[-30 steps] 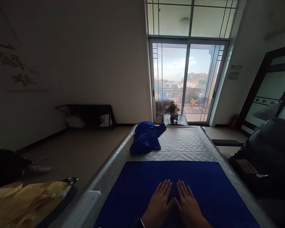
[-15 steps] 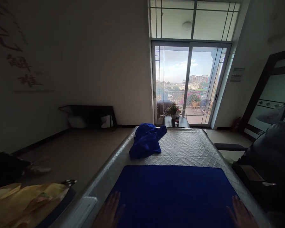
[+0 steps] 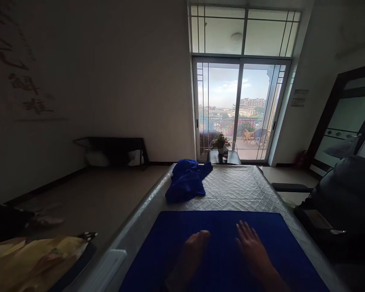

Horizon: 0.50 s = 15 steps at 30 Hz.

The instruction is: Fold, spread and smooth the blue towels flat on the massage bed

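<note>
A flat blue cloth (image 3: 219,227) is spread over the near end of a quilted white mattress (image 3: 240,188). My left hand (image 3: 193,251) lies on the cloth near its middle, blurred by motion, its fingers together and stretched out. My right hand (image 3: 252,247) rests flat on the cloth just to the right, fingers spread. Neither hand holds anything. A crumpled blue cloth (image 3: 187,179) sits in a heap at the mattress's far left corner, well beyond both hands.
A small dark table (image 3: 223,156) with a potted plant stands past the mattress before the sliding glass balcony door (image 3: 239,107). A dark leather chair (image 3: 343,194) is at the right. A yellow patterned item (image 3: 33,259) lies at the lower left, a low dark bench (image 3: 112,148) by the left wall.
From side by side at the cloth's middle, my hands swept out to its left and right near edges, then came back to the middle. The cloth lies flat throughout.
</note>
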{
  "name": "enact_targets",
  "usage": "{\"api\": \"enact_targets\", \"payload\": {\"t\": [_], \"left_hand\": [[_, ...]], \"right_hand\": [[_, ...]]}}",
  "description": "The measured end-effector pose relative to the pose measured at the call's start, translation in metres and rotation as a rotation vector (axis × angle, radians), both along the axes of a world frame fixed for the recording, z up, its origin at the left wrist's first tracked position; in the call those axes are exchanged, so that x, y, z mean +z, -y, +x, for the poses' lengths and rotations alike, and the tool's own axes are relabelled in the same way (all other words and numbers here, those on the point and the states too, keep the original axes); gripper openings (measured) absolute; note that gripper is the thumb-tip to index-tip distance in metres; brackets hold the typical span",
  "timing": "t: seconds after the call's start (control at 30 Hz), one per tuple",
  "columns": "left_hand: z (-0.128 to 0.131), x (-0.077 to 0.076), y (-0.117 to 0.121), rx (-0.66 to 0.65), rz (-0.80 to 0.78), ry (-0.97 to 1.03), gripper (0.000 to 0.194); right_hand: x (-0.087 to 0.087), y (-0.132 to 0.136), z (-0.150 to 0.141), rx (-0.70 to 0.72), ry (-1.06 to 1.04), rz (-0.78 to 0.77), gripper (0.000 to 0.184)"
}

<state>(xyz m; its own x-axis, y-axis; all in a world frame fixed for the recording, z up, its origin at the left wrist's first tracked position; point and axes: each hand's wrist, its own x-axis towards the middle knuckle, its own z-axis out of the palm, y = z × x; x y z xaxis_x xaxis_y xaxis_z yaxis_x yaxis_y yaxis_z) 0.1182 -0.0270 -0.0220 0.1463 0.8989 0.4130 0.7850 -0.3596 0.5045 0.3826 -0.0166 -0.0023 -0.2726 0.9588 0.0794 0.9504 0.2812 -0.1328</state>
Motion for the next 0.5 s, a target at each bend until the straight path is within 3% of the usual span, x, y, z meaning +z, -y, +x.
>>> {"api": "enact_targets", "payload": {"t": [0.1,0.27,0.4,0.5], "left_hand": [[0.036,0.015,-0.013,-0.077,-0.015,-0.015,0.051],[0.06,0.014,-0.041,-0.106,-0.024,-0.067,0.044],[0.057,-0.001,-0.061,-0.103,-0.069,-0.159,0.035],[0.031,-0.019,-0.074,-0.047,-0.14,-0.24,0.046]], "right_hand": [[0.007,-0.013,-0.044,0.099,-0.027,-0.066,0.06],[-0.01,-0.041,-0.067,0.171,-0.015,-0.12,0.059],[-0.022,-0.058,-0.063,0.055,-0.002,-0.124,0.06],[-0.031,-0.068,-0.04,-0.065,0.0,-0.125,0.065]]}}
